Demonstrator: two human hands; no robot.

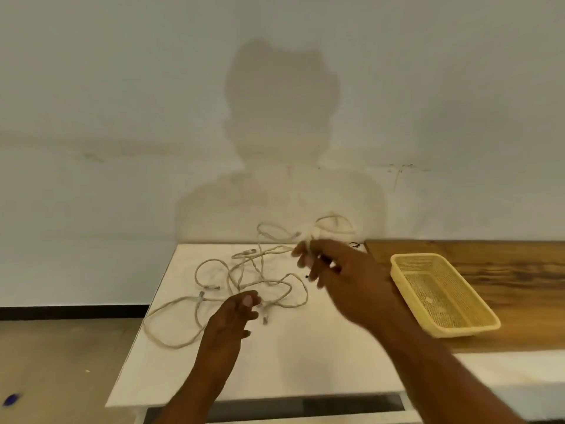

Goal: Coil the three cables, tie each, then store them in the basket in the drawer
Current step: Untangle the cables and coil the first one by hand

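1. Head view, nearest edge: a dark slot [305, 403] runs under the front of the white table [305, 362]. It may be the drawer, but the frame cuts it off and its inside is hidden.
2. The left hand [229, 316] is over the table's middle with its fingers curled. Thumb and fingertip meet on a strand of the cables [244, 280], and the hand appears to pinch that strand just above a plug [265, 318].
3. The cables lie loose and tangled on the table, uncoiled and untied. Judged handling: light, limp, thin cord that tends to spring out of loops, with the plugs as the only stiff parts. Take hold near a plug end and feed loops into the other hand.
4. The right hand [336, 276] is farther back, fingers partly spread, and motion-blurred. A pale bunch of loops [315, 233] stands beyond its fingertips. Whether the hand pinches the bunch cannot be told.
5. The yellow basket [466, 329] stands on the wooden surface [519, 270] to the right, outside any drawer.
6. A small dark item [354, 245], possibly a tie, lies at the far table edge and is too small to identify. The three cables cannot be told apart strand by strand.
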